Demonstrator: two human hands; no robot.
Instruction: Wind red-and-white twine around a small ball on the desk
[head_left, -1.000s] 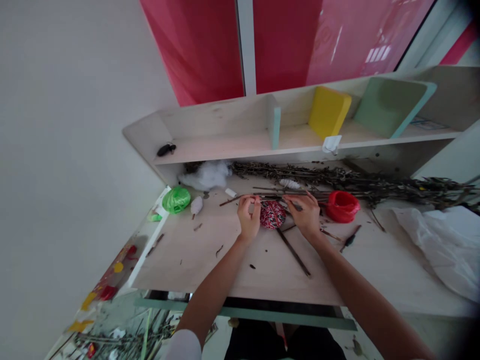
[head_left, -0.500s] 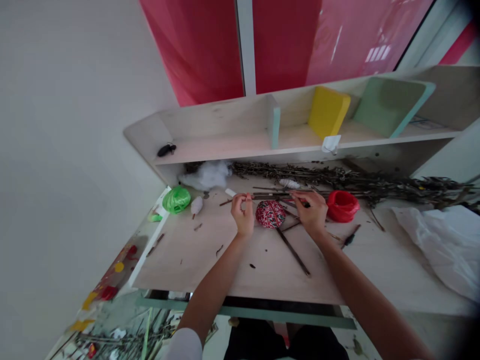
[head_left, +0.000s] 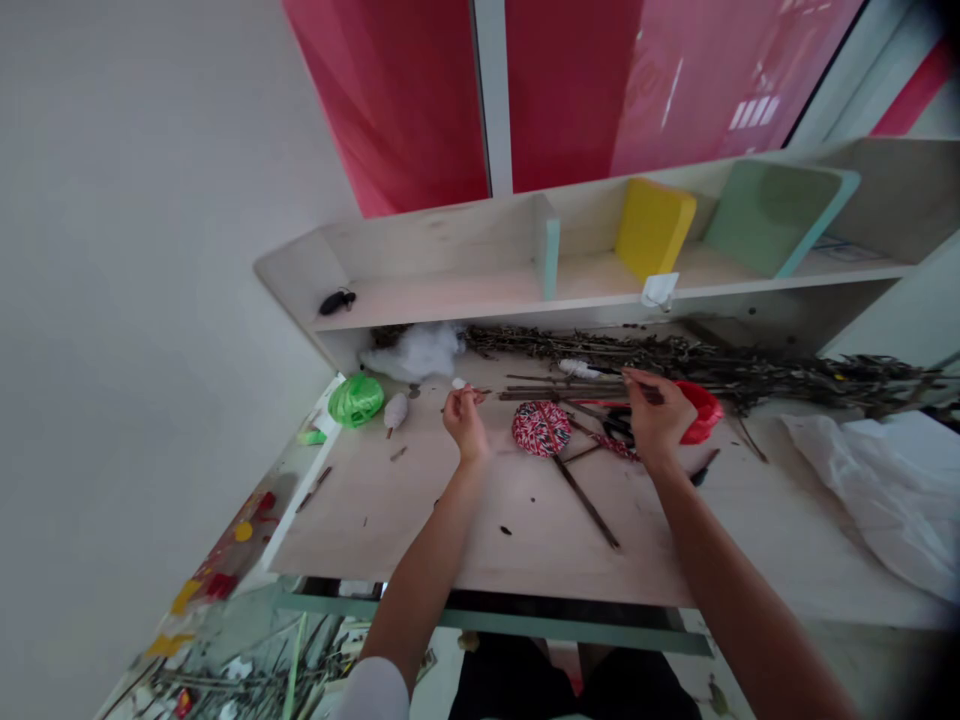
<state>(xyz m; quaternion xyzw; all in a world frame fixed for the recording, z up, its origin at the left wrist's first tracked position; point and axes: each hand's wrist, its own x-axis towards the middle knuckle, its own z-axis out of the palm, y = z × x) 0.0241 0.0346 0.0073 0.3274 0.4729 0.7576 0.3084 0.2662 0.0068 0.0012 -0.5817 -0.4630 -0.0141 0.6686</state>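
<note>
My left hand (head_left: 465, 425) is closed in a pinch over the desk, and a short bit of twig (head_left: 484, 391) shows at its fingertips. My right hand (head_left: 661, 412) pinches a thin dark twig (head_left: 606, 371) that points left towards a white thread bundle (head_left: 576, 368). Between the hands lies a round ball of red, white and black yarn (head_left: 541, 428) with a dark stick (head_left: 589, 503) running from it towards me. Several twigs (head_left: 555, 393) lie side by side behind the ball. Black-handled scissors (head_left: 618, 424) rest beside my right hand, which partly covers a red twine roll (head_left: 701, 410).
At the left are a green twine roll (head_left: 355, 401) and a white wrapped bundle (head_left: 396, 410). White stuffing (head_left: 420, 350) and a long heap of dry branches (head_left: 675, 355) line the back beneath a shelf (head_left: 450, 295). A plastic bag (head_left: 877, 490) lies right.
My hands have moved apart, the left one leftward and the right one rightward. The dark twig that spanned between them is now only in my right hand. The scissors have come into view.
</note>
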